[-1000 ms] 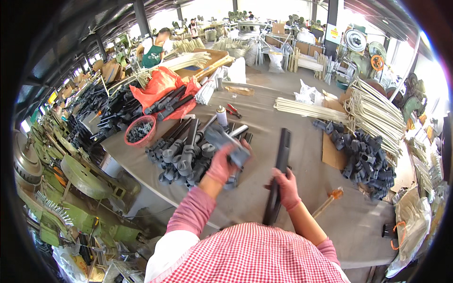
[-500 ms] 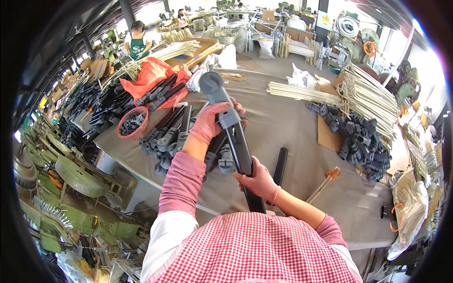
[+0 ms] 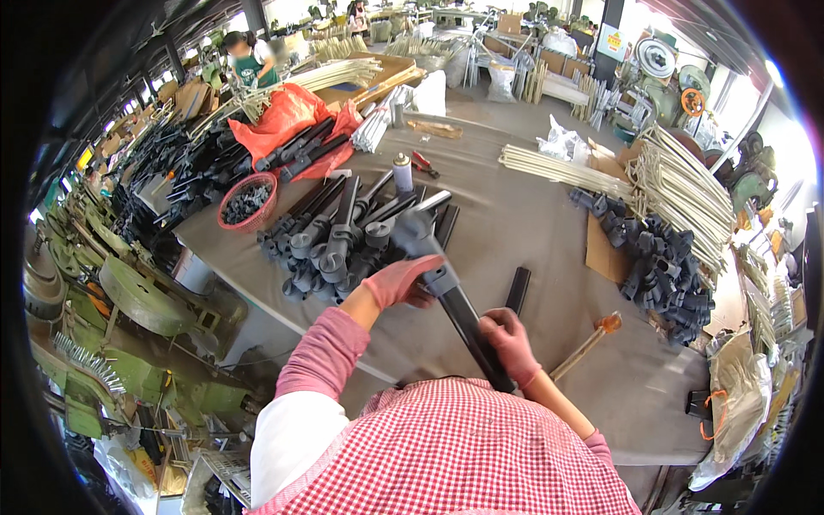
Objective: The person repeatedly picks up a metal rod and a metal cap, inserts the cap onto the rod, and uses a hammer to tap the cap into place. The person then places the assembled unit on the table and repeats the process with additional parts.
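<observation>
1. While both hands grasp it, the long black metal bar with a grey fitted head (image 3: 451, 296) is held slanting above the grey tabletop (image 3: 532, 223), its head toward the pile of similar dark assembled bars (image 3: 343, 232).
2. The left hand (image 3: 399, 281), in a pink glove, is clenched around the bar just below the head.
3. The right hand (image 3: 508, 343), also gloved, grips the lower shaft.
4. The bar appears rigid and fairly heavy, likely head-weighted; a two-point hold, near the head and low on the shaft, suits it.
5. A loose short black bar (image 3: 518, 289) lies just beside it on the tabletop.
</observation>
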Tool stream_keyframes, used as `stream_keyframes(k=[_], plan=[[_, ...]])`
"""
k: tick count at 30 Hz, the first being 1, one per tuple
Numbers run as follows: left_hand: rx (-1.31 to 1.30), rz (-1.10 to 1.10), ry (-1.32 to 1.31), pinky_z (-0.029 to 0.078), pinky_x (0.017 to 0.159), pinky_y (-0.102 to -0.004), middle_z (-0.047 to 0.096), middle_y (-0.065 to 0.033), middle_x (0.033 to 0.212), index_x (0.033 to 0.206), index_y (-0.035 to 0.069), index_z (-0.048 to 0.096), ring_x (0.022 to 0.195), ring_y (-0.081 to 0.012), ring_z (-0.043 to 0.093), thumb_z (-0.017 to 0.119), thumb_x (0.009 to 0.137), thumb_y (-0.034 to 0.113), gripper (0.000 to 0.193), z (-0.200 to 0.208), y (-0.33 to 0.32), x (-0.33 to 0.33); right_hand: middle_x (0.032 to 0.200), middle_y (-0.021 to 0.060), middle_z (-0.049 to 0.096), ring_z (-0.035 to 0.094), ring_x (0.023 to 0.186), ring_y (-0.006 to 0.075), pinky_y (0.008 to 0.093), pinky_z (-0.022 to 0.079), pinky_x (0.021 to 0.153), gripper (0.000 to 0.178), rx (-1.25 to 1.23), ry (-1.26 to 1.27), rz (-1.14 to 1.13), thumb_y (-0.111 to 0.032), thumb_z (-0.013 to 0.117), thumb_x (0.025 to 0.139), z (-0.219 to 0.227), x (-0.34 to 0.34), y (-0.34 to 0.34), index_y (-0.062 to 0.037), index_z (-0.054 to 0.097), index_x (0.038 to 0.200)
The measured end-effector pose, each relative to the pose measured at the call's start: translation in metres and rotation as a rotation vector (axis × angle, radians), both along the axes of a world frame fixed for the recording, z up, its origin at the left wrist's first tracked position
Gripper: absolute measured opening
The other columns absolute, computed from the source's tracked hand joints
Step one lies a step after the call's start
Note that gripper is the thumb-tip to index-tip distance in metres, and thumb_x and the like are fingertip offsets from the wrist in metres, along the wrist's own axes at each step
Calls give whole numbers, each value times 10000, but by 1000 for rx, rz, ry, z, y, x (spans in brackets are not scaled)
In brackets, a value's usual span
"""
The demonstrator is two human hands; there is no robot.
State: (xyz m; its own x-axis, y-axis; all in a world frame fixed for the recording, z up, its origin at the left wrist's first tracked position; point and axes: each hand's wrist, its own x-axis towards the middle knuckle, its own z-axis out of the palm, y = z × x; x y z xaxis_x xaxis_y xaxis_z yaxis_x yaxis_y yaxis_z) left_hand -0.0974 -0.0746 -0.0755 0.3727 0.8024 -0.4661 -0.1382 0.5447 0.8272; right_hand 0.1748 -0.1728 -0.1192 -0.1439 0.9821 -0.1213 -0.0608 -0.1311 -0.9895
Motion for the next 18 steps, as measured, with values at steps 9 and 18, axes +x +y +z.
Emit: stream_keyframes(k=[9,18], plan=[[-86,868,-947,620,662,-378,696,-147,964,1100,59,667,759,-284,668,742,886,344,364,-106,-41,-94,856,82,653,639,679,184,341,584,644,130,-406,368,-588,-125,599,915,-93,122,-33,-59,565,1022],[-27,1162,-1028,563,955,-597,621,-321,1222,1189,-53,409,1127,-473,635,726,867,516,727,-126,56,-138,885,85,653,638,745,184,327,542,676,224,-559,89,-257,-161,634,904,-133,95,-52,-22,580,1071]])
